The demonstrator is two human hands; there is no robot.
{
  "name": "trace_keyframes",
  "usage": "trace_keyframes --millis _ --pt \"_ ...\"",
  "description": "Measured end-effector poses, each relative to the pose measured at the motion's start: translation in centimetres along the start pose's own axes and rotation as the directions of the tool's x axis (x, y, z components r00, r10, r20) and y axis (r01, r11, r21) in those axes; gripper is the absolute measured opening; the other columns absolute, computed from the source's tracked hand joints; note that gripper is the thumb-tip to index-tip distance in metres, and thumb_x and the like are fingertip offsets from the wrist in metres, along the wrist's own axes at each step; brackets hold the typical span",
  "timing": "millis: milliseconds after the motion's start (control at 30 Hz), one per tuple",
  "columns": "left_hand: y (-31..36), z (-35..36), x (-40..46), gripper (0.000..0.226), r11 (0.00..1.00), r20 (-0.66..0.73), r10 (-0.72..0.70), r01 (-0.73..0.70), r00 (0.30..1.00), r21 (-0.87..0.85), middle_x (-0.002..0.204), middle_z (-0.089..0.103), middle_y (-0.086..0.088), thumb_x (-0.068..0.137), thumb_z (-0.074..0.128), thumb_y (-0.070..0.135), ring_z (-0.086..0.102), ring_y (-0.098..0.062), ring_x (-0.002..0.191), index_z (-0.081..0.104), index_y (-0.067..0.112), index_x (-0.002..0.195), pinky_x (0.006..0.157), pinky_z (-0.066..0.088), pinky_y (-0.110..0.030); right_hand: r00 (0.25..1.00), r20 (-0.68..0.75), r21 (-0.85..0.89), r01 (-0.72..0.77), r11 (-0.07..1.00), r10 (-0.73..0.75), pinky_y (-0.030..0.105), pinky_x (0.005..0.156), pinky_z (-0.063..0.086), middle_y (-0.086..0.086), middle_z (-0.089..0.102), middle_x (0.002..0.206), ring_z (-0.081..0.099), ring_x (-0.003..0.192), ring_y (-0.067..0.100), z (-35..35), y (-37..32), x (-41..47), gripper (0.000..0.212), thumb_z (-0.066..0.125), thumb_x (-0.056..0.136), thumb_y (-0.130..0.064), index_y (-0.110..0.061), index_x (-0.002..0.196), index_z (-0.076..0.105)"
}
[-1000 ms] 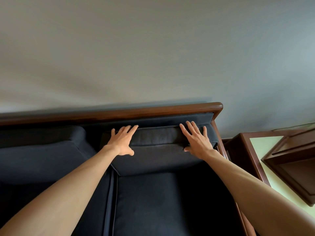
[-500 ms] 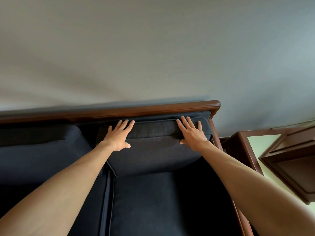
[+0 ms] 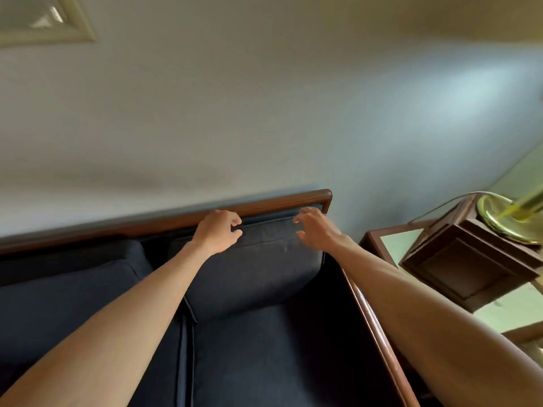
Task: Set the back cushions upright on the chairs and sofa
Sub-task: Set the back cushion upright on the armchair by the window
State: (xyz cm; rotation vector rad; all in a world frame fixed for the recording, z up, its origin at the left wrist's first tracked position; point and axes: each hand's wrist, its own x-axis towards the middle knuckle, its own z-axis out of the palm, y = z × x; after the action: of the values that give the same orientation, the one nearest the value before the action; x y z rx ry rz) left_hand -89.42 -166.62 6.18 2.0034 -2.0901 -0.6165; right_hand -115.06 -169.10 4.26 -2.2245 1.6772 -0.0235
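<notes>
Pale wall behind sofa [image 3: 264,362]: its right-end back cushion [image 3: 252,268] leans on the wooden rail [image 3: 279,202], soft, bulky; your left hand [image 3: 217,232] and right hand [image 3: 316,229] hover half-curled, gripping nothing—take its top corners

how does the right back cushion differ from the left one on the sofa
The right back cushion stands close under the wooden back rail, with the left hand and right hand at its top edge; the left back cushion has no hand on it. The right one shows whole, while the left one is cut off by the picture edge. Both are dark navy fabric.
</notes>
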Motion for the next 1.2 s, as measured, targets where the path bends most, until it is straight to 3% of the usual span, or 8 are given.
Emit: trace_keyframes --millis 100,200,467,633,800,867,1000,1200 --pt "5.4 -3.8 -2.2 0.023 0.994 -0.06 0.102 -0.105 0.993 -0.04 0.107 0.073 0.001 0.085 0.069 0.024 0.066 -0.022 0.103 0.072 0.017 0.107 0.09 0.052 -0.037 0.993 -0.115 0.094 -0.011 0.996 0.022 0.039 0.095 0.049 0.009 0.063 0.127 0.058 0.118 0.029 -5.4 -0.5 -5.0 0.035 0.061 0.085 -0.015 -0.012 0.12 0.067" --pt "11.8 -7.0 -5.5 0.021 0.969 -0.099 0.239 -0.244 0.966 -0.033 0.105 0.073 0.002 0.085 0.068 0.027 0.066 -0.022 0.101 0.072 0.018 0.103 0.089 0.053 -0.04 0.978 -0.199 0.098 -0.045 0.994 0.064 0.039 0.093 0.051 0.009 0.067 0.12 0.063 0.107 0.028 -11.4 -0.4 -12.3 0.03 0.06 0.089 -0.017 -0.012 0.117 0.069" --pt "33.1 -7.5 -13.5 0.025 0.795 -0.106 0.596 -0.604 0.796 -0.058 0.108 0.073 0.0 0.086 0.072 0.03 0.067 -0.017 0.097 0.072 0.015 0.106 0.089 0.054 -0.037 0.86 -0.423 0.07 -0.284 0.956 0.286 0.042 0.099 0.049 0.006 0.064 0.13 0.061 0.115 0.027 -22.0 7.1 -34.0 0.028 0.062 0.091 -0.022 -0.018 0.118 0.068" --pt "48.4 -2.2 -21.1 0.015 0.602 -0.062 0.793 -0.795 0.606 -0.073 0.102 0.074 0.004 0.085 0.071 0.027 0.068 -0.019 0.096 0.073 0.021 0.099 0.087 0.054 -0.039 0.714 -0.475 0.144 -0.513 0.846 0.514 0.039 0.095 0.049 0.007 0.068 0.12 0.061 0.112 0.028 -23.5 14.9 -49.7 0.026 0.064 0.088 -0.02 -0.018 0.114 0.069" --pt "61.7 5.4 -29.5 0.019 0.462 0.046 0.886 -0.871 0.461 -0.168 0.101 0.075 0.004 0.083 0.069 0.03 0.068 -0.018 0.095 0.074 0.02 0.099 0.087 0.054 -0.038 0.585 -0.454 0.203 -0.667 0.717 0.673 0.033 0.093 0.047 0.006 0.065 0.123 0.06 0.113 0.026 -22.3 22.5 -65.1 0.027 0.063 0.091 -0.022 -0.018 0.117 0.068" --pt "67.0 8.9 -33.2 0.018 0.417 0.07 0.909 -0.889 0.411 -0.191 0.1 0.075 0.006 0.081 0.07 0.033 0.068 -0.017 0.096 0.074 0.023 0.097 0.084 0.053 -0.034 0.51 -0.442 0.241 -0.724 0.646 0.738 0.036 0.091 0.052 0.005 0.067 0.119 0.064 0.109 0.025 -21.3 26.0 -71.8 0.025 0.063 0.089 -0.023 -0.022 0.113 0.07" --pt "75.6 15.5 -39.6 0.019 0.361 0.163 0.93 -0.901 0.329 -0.241 0.101 0.074 0.007 0.082 0.07 0.035 0.067 -0.014 0.095 0.074 0.024 0.098 0.077 0.049 -0.027 0.397 -0.392 0.295 -0.8 0.522 0.83 0.042 0.089 0.056 0.002 0.068 0.117 0.065 0.107 0.024 -19.3 31.3 -83.3 0.025 0.064 0.087 -0.023 -0.024 0.112 0.07" --pt "85.1 24.1 -43.6 0.017 0.329 0.27 0.928 -0.903 0.255 -0.276 0.099 0.073 0.008 0.081 0.073 0.033 0.067 -0.014 0.095 0.072 0.026 0.096 0.087 0.054 -0.034 0.279 -0.368 0.389 -0.82 0.419 0.887 0.037 0.092 0.054 0.002 0.068 0.118 0.064 0.109 0.022 -16.2 38.6 -92.7 0.022 0.062 0.088 -0.015 -0.018 0.107 0.074"
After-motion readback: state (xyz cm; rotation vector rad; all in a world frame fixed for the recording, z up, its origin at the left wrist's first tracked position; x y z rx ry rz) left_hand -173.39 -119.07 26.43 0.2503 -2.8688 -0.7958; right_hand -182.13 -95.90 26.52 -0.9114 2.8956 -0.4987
